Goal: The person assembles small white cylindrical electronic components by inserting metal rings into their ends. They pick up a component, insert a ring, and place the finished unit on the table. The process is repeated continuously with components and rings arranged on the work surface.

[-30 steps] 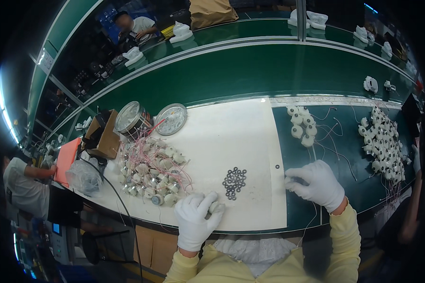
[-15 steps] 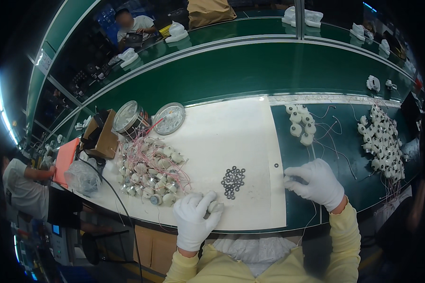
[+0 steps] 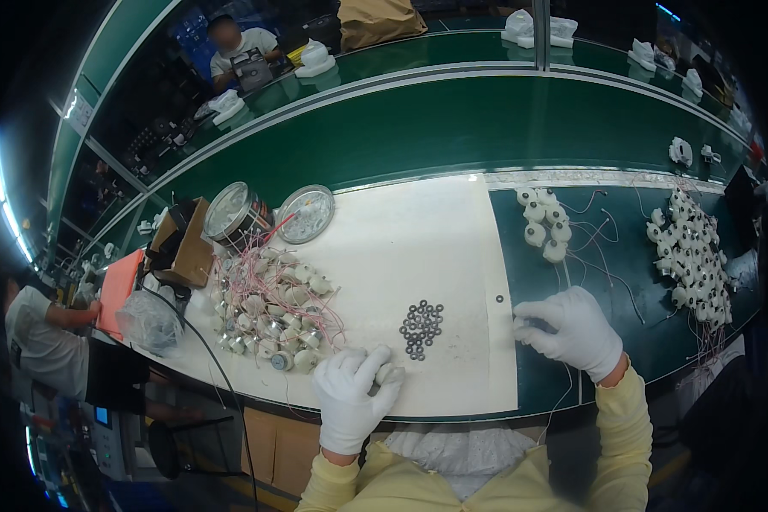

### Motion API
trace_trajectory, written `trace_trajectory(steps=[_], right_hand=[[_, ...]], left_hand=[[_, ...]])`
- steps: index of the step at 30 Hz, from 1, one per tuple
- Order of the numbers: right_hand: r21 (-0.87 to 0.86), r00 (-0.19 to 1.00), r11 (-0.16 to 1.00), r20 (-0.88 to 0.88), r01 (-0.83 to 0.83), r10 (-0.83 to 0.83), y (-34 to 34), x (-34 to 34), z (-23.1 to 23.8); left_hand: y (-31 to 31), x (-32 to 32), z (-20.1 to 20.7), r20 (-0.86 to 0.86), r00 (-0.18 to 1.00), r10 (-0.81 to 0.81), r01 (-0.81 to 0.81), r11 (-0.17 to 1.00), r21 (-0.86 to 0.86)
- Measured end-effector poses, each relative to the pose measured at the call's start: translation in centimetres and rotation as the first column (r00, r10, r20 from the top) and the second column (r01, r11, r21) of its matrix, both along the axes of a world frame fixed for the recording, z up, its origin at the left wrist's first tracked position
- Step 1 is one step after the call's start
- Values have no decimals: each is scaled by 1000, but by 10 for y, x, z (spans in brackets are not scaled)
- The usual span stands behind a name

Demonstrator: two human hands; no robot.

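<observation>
My left hand [image 3: 350, 394], in a white glove, rests at the near edge of a white sheet [image 3: 384, 256]. Its fingers are curled in; a pale bit shows by the thumb, but I cannot make out what it is. Beside it lies a heap of small white motors [image 3: 273, 303] with pink and red wires. My right hand [image 3: 572, 331], gloved too, is over the green tabletop [image 3: 602, 337] with thumb and fingers bent together; what they hold, if anything, is hidden. Between the hands sits a cluster of small dark rings [image 3: 421, 328]. One single ring [image 3: 500, 299] lies apart, near my right fingertips.
Several white motors [image 3: 546, 224] stand beyond my right hand, with a larger group [image 3: 689, 256] at far right. A tin can [image 3: 230, 213], round lid [image 3: 306, 214], cardboard box [image 3: 188, 247] and plastic bag [image 3: 149, 322] are at left. Two other people work farther off.
Both my hands stay in place. White bagged items on the far line have shifted slightly left; white parts at the upper right have shifted slightly right. The far person's dark object is raised and turned.
</observation>
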State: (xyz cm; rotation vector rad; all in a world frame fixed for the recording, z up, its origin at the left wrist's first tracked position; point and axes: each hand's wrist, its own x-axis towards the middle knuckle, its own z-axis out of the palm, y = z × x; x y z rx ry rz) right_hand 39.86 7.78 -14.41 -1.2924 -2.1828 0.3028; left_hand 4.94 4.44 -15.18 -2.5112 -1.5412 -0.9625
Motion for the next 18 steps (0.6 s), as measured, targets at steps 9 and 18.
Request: trace_trajectory(steps=[9,18], right_hand=[[-14,1000,1000,26,5,-5,-1,0,2],[-6,999,1000,34,5,-5,1,-5,3]], left_hand=[[0,0,0,4,1000,-2,2,1000,4],[1,-3,2,-9,1000,-6,6,1000,21]])
